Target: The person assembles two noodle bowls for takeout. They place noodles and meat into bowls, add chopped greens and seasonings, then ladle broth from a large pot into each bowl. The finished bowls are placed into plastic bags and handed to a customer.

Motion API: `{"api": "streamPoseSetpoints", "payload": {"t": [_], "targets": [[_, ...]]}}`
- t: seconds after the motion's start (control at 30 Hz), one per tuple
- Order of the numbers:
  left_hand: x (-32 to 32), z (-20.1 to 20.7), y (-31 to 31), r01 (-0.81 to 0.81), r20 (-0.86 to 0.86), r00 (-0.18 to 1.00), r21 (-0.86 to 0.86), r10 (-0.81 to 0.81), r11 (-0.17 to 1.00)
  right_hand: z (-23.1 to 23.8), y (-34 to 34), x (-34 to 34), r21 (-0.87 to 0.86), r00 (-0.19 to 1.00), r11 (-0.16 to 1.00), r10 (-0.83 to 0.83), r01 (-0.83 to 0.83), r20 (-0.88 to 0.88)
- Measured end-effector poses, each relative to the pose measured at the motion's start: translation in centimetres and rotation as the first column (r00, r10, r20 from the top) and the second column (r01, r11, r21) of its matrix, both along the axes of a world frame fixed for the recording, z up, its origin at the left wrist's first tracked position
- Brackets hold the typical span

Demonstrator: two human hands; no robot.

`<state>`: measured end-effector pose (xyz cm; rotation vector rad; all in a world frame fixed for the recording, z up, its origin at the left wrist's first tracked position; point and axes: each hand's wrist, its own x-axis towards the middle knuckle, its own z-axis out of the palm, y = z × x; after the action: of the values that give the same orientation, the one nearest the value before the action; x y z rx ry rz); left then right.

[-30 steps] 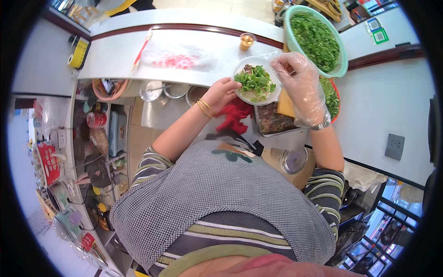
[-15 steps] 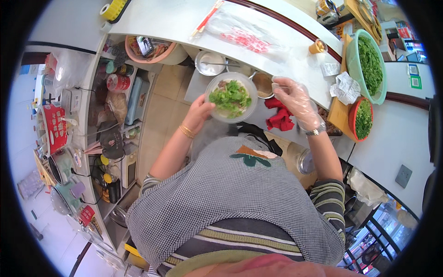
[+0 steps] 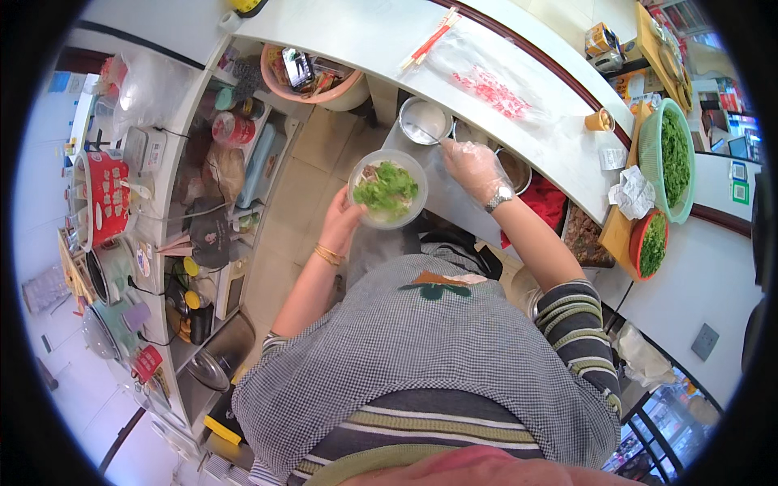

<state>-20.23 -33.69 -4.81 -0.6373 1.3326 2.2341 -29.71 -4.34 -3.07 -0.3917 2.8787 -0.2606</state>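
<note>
My left hand (image 3: 341, 223) is bare and holds a clear round plastic bowl (image 3: 421, 185) by its near left side. Leafy chopped greens (image 3: 381, 188) and a few brown bits lie in the bowl over something pale. My right hand (image 3: 474, 170), in a clear plastic glove, is closed on the thin metal handle of a spoon (image 3: 433, 138). That handle leans out of a round metal pot (image 3: 403, 127) of white powder or grains. Beside it, partly behind my right hand, stands another metal pot (image 3: 529, 180) with brown contents.
Red cloth (image 3: 545, 202) lies right of my right hand. A white counter (image 3: 551, 130) runs along the far side, with a green basket (image 3: 688, 190) and an orange bowl (image 3: 666, 243) of chopped greens. Shelves (image 3: 194, 162) stand at left; a pink bucket (image 3: 356, 89) is far left.
My right hand has moved left and forward, from over the brown-filled pot to the spoon in the white-filled pot, and has closed on its handle. The bowl has shifted slightly left and nearer.
</note>
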Motion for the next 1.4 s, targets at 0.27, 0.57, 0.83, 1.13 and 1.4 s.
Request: {"api": "streamPoseSetpoints", "payload": {"t": [0.27,0.57,0.83,1.13,1.4], "targets": [[-0.1,-1.2,1.0,-0.022,-0.015,1.000,0.012,0.022,1.000,-2.9,-1.4,-0.9,-0.555,0.944,0.786,-0.331,0.275,-0.002],[-1.5,-2.7,2.0,0.017,0.036,0.999,0.027,-0.018,0.999,2.4,3.2,3.6,-0.687,0.814,0.440,-0.366,0.578,0.451],[-4.2,-1.4,3.6,0.123,0.036,0.992,-0.027,-0.122,0.992,4.6,10.4,11.7,-0.618,0.807,0.608,-0.586,0.498,0.073],[-5.0,-0.7,6.4,0.245,0.108,0.962,0.066,-0.251,0.967,0.6,11.7,12.3,-0.397,0.777,0.701,-0.627,0.593,0.053],[-5.0,-1.4,7.4,0.295,0.097,0.948,0.080,-0.302,0.952,-1.8,11.7,12.5,-0.438,0.584,0.418,-0.722,0.796,0.372]]}}
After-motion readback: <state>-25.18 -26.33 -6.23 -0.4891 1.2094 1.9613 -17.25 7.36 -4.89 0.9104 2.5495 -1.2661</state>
